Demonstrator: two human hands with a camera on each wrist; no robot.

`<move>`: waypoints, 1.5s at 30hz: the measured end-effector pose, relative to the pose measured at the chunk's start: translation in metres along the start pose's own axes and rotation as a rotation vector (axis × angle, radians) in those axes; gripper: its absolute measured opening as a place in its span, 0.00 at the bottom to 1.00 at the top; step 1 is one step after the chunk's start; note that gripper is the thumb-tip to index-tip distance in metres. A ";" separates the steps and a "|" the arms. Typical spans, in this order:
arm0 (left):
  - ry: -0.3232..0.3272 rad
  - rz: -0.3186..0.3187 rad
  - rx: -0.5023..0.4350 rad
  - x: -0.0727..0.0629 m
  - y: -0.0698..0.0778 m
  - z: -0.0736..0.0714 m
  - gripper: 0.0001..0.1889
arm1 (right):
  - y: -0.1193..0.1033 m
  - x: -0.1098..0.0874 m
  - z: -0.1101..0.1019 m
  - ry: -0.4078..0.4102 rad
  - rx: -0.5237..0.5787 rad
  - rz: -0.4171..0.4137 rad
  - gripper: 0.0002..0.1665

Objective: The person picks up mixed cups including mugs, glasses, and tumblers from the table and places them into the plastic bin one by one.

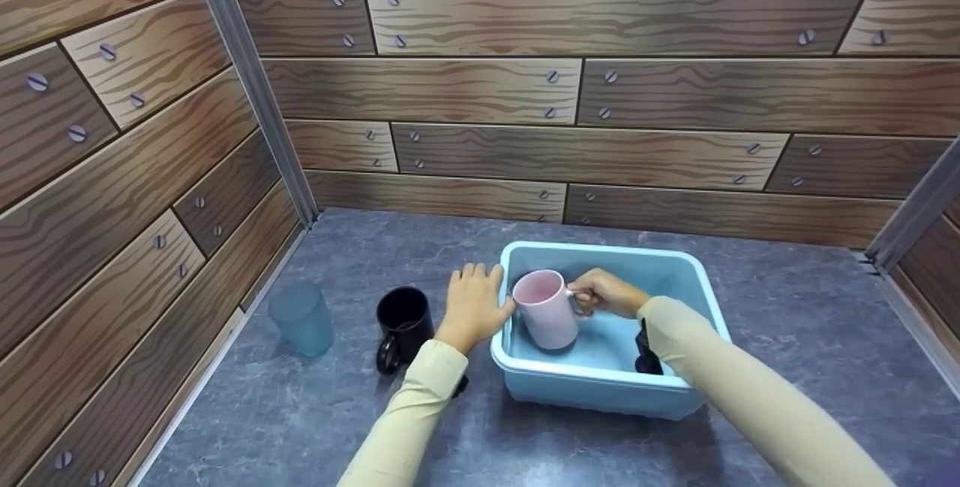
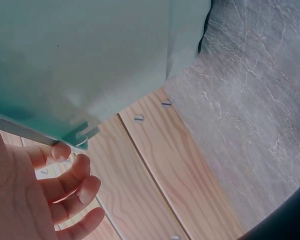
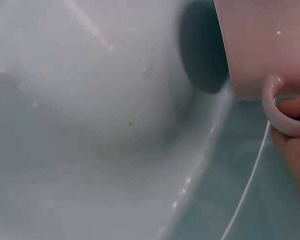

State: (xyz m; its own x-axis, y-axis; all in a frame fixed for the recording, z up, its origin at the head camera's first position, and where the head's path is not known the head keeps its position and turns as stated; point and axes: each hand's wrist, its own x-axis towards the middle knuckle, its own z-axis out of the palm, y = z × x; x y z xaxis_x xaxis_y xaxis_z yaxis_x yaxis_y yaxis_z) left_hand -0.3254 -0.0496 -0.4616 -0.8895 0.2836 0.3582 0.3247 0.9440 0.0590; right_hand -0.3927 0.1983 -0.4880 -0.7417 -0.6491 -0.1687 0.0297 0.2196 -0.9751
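- The counter (image 1: 247,412), a grey surface with pale marbled veining, is filling the lower part of the head view and is carrying every vessel shown.
- The back wall (image 1: 480,89) is rising behind it, displaying printed wooden planks with slotted screw heads; the left wall (image 1: 127,194) is repeating this pattern.
- A grey corner post (image 1: 255,82) is joining these two walls, and a second post (image 1: 915,202) is standing at the far right corner.
- A pale strip (image 1: 191,389) is running along the foot of the left wall.
- The light blue bin (image 1: 600,393) is resting on the counter, its open top facing upward and its wall casting a soft shadow on the near side.
- The pink mug (image 1: 553,320) is leaning slightly inside the bin, toward its left end; whether its base is touching the bin floor cannot be told.
- The right hand (image 1: 606,293) is holding this mug, its fingers curling through and around the handle.
- The left hand (image 1: 474,307) is resting against the bin's left rim, its fingers (image 2: 65,185) lying loosely bent and slightly spread outside the wall.
- The black mug (image 1: 412,333) is standing on the counter just beside the left forearm, its handle facing the near side.
- The translucent blue cup (image 1: 301,318) is standing farther left, apart from the black mug.
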 end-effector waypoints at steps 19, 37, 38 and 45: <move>-0.022 -0.016 0.001 0.001 0.000 0.001 0.20 | 0.005 -0.009 -0.009 -0.085 0.114 0.016 0.22; 0.010 -0.006 -0.007 0.000 -0.001 0.003 0.19 | 0.013 -0.009 -0.007 -0.108 0.103 -0.027 0.21; 0.010 -0.007 -0.009 0.000 -0.001 0.004 0.19 | 0.013 -0.008 -0.007 -0.106 0.103 -0.023 0.21; 0.014 -0.004 0.001 0.001 -0.001 0.004 0.19 | 0.008 -0.010 -0.007 -0.104 0.079 0.012 0.20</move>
State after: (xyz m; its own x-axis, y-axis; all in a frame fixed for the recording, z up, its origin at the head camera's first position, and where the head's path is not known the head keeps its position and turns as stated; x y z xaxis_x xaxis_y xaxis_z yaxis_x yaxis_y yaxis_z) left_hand -0.3277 -0.0495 -0.4655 -0.8865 0.2772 0.3705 0.3206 0.9453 0.0600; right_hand -0.3896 0.2121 -0.4933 -0.6674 -0.7200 -0.1903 0.0934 0.1726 -0.9806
